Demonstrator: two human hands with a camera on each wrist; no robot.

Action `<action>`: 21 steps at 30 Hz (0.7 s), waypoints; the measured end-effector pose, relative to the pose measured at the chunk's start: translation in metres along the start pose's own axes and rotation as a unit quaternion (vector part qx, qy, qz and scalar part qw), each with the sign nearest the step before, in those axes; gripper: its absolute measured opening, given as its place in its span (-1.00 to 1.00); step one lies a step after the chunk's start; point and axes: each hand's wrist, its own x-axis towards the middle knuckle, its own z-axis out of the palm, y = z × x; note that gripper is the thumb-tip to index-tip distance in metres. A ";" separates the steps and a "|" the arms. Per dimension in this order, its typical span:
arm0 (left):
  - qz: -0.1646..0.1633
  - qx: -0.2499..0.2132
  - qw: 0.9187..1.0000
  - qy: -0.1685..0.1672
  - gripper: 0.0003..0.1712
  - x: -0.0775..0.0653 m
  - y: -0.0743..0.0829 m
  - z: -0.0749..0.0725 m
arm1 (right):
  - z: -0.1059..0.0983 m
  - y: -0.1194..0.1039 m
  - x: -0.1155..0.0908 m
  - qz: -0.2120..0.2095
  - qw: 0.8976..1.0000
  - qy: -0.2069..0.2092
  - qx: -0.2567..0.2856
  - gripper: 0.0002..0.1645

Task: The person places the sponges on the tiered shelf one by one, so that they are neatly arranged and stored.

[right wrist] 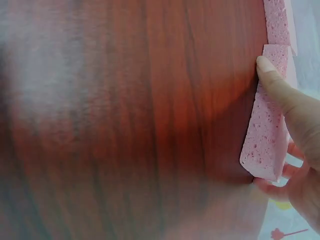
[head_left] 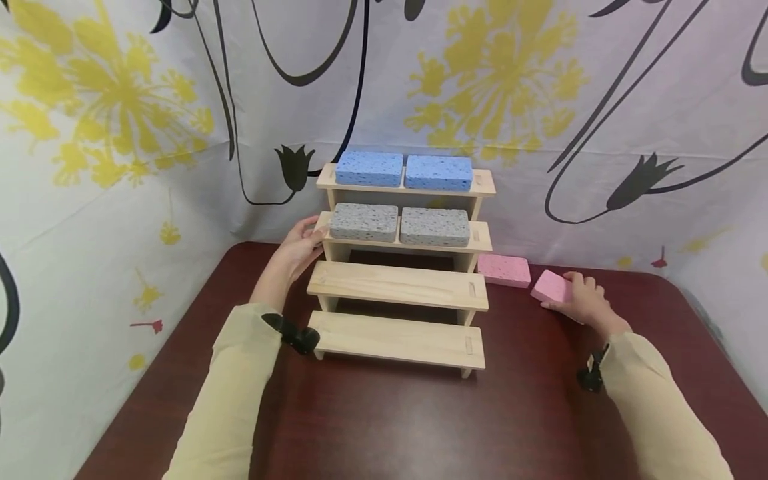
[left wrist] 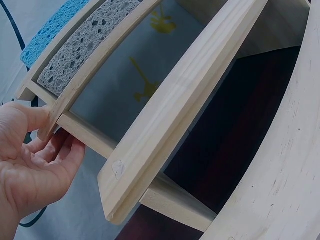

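Rack end: our left hand (head_left: 303,247) pinches the stepped pale-wooden rack (head_left: 396,283) at its second-highest tier.
Pink sponge: our right hand (head_left: 579,300) grasps a pink rectangular sponge (head_left: 549,287), right of the rack, just beside another pink sponge (head_left: 504,270).
Upper tiers: blue rectangular sponges (head_left: 369,168) above grey rectangular sponges (head_left: 364,222).

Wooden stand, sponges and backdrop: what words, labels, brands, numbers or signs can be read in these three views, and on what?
None can be read: no text shows on the four-tier wooden stand, blue sponges, gray sponges or pink sponges.
The floral backdrop carries only printed plant motifs.
On the black wrist devices, it is too small to tell.
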 end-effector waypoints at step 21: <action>-0.007 0.006 1.000 0.003 -0.35 0.001 -0.001 -0.001 | -0.009 -0.004 -0.029 -0.031 0.999 -0.001 -0.020 0.16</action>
